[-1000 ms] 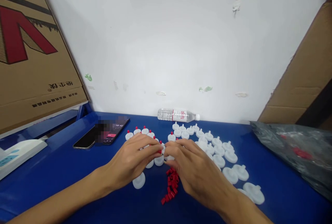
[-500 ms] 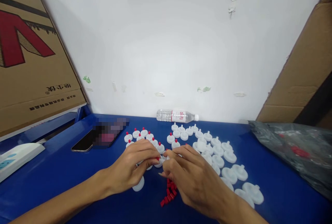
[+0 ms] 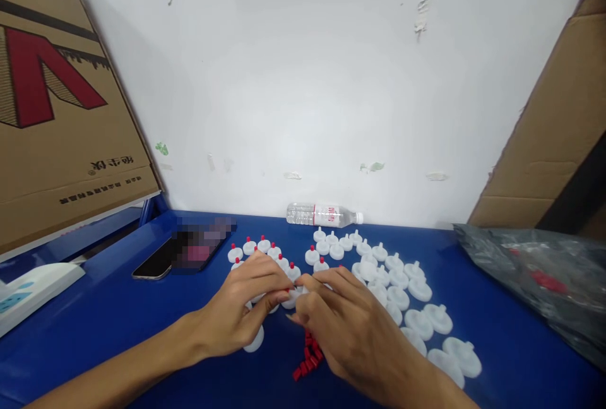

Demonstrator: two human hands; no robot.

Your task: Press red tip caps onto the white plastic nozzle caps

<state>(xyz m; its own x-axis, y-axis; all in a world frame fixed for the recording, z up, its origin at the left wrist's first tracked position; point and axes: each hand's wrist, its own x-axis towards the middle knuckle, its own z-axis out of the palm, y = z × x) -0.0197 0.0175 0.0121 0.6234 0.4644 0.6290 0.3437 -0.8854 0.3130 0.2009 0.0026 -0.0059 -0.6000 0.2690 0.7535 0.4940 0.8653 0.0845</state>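
My left hand (image 3: 253, 302) is closed, with thumb and forefinger pinched on a small red cap, only a sliver of which shows. Close against it, my right hand (image 3: 341, 314) has its fingers curled round a white round lid (image 3: 292, 298), mostly hidden by the fingers. The red cap and the lid meet between the two hands; whether the cap sits on the spout I cannot tell. Beyond the left hand stand several white lids with red caps (image 3: 249, 246) on their spouts. A small pile of loose red caps (image 3: 307, 361) lies below the right hand.
Several white lids without caps (image 3: 398, 297) spread to the right on the blue table (image 3: 199, 390). A plastic bottle (image 3: 324, 214) lies by the wall. Phones (image 3: 158, 260) and a white device (image 3: 38, 292) are at left, a grey plastic bag (image 3: 534, 283) at right.
The view has shifted slightly. Both hands stay together in nearly the same pose, and less of the red cap shows between the left fingertips.
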